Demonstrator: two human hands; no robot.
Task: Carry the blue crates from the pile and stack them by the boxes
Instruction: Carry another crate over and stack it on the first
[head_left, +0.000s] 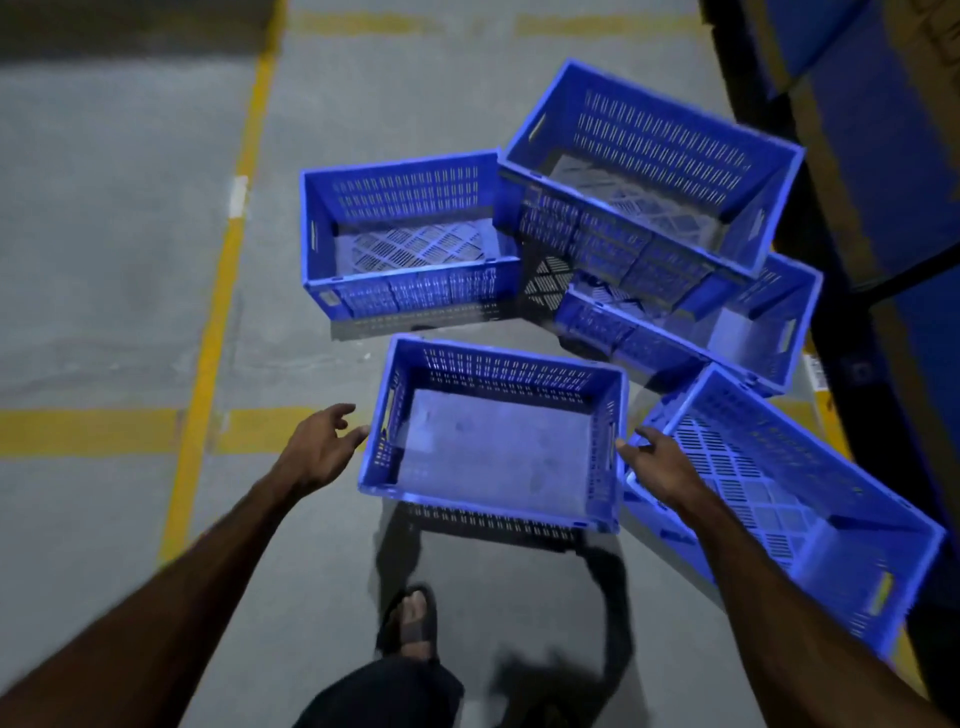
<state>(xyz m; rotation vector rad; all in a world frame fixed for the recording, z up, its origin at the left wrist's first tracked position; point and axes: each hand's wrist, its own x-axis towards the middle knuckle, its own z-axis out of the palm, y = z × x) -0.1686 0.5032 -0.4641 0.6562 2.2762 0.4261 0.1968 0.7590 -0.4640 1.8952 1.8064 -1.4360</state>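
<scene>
No text, brand or number can be read anywhere. A small pale label (328, 298) is seen on the front wall of the blue crate at far left (410, 234), near its left corner, but it is too blurred to be made out. A yellow sticker (881, 592) is seen on the end wall of the tilted crate at right (779, 499); its print is illegible. A white tag w/ dark marks (821, 373) is fixed to the rack upright (852, 364) at right, unreadable too.

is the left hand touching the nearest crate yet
Apart. The head view shows the left hand open beside the nearest crate, with a thin strip of grey floor between its fingers and the crate's side wall.
</scene>
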